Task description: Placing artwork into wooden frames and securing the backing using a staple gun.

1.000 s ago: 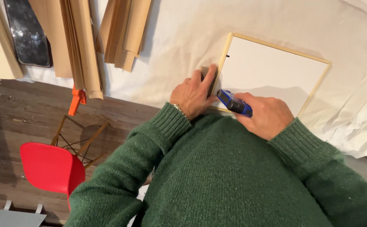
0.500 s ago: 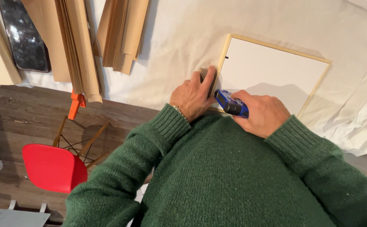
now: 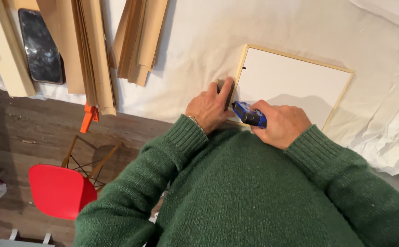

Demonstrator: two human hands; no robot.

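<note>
White cloth-covered table (image 3: 195,50); below its edge, wooden floor with red chair (image 3: 60,190). Left hand (image 3: 211,107) flat, fingers together, pressing frame (image 3: 295,82) corner; right hand (image 3: 279,123) gripping blue tool (image 3: 249,114) there. Beyond left: wood strips (image 3: 94,50), dark phone (image 3: 40,45); open cloth right.

Person in dark green knit sweater, seen from above.

Both arms and torso are covered by a thick, slightly fuzzy wool-type knit w/ fine flecked texture. Sleeves are finished w/ wide ribbed cuffs, approx. at the wrists; ribbing is seen running lengthwise on each cuff. A thin metal-looking bracelet or watch band is glimpsed at the left cuff edge. Left hand (image 3: 211,106) and right hand (image 3: 282,122) are bare: no gloves, no rings made out. No logos or markings are seen on the sweater.
</note>
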